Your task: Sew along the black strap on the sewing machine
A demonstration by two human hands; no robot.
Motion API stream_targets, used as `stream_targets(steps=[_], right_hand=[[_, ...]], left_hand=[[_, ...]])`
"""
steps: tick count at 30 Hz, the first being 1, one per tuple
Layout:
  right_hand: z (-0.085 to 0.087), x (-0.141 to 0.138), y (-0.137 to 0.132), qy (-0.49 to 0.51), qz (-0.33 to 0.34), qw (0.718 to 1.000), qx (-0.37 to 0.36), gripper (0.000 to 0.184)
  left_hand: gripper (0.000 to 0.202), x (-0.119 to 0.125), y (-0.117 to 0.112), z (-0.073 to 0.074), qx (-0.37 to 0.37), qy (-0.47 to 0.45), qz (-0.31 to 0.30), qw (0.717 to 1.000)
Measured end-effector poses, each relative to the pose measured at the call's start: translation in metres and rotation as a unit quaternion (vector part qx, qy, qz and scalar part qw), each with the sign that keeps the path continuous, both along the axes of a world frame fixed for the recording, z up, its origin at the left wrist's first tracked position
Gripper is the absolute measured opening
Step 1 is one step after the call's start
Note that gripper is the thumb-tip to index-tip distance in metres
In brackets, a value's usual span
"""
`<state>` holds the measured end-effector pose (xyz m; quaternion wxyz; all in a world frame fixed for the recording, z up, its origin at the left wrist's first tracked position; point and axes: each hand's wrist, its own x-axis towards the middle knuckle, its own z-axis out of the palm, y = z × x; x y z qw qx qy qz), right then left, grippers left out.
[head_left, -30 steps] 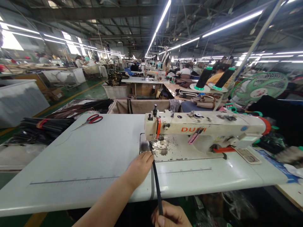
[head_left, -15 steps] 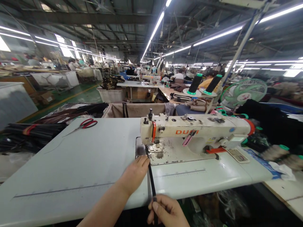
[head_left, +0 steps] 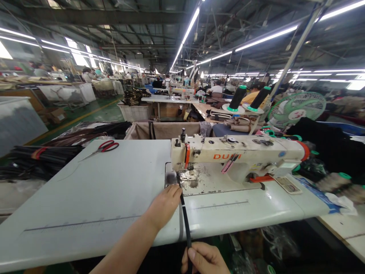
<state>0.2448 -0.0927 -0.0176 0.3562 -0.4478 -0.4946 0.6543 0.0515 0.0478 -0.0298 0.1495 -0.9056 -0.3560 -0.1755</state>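
A narrow black strap runs from under the needle of a cream sewing machine back toward me across the white table. My left hand lies flat on the table, its fingertips pressing the strap just in front of the needle plate. My right hand, at the table's near edge, pinches the strap's free end between thumb and fingers and keeps it taut.
Red-handled scissors lie at the table's far left. Bundles of black straps are stacked off the left side. Two black thread cones and a green fan stand behind the machine. Other workers sit at distant tables.
The strap has fed forward under the needle and my right hand has shifted slightly along it. The camera view shifted a little; my left hand stays by the needle plate.
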Motion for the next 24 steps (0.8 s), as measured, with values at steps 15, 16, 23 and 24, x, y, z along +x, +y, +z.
stream_targets(steps=[15, 16, 23, 24], right_hand=[[0.0042, 0.0012, -0.0044, -0.024, -0.009, 1.0, 0.012, 0.055], [0.0037, 0.0019, -0.0042, -0.026, -0.008, 1.0, 0.013, 0.055], [0.0063, 0.0042, -0.0027, -0.019, 0.007, 1.0, 0.017, 0.057], [0.007, 0.0042, -0.0026, -0.02, 0.009, 1.0, 0.02, 0.058]], left_hand=[[0.026, -0.0028, 0.002, -0.002, -0.018, -0.034, -0.006, 0.999], [0.027, -0.0024, 0.0025, -0.0024, -0.02, -0.031, -0.004, 0.999], [0.034, 0.003, 0.0065, -0.0022, -0.039, -0.07, 0.029, 0.996], [0.034, 0.0036, 0.0068, -0.0014, -0.043, -0.075, 0.032, 0.996]])
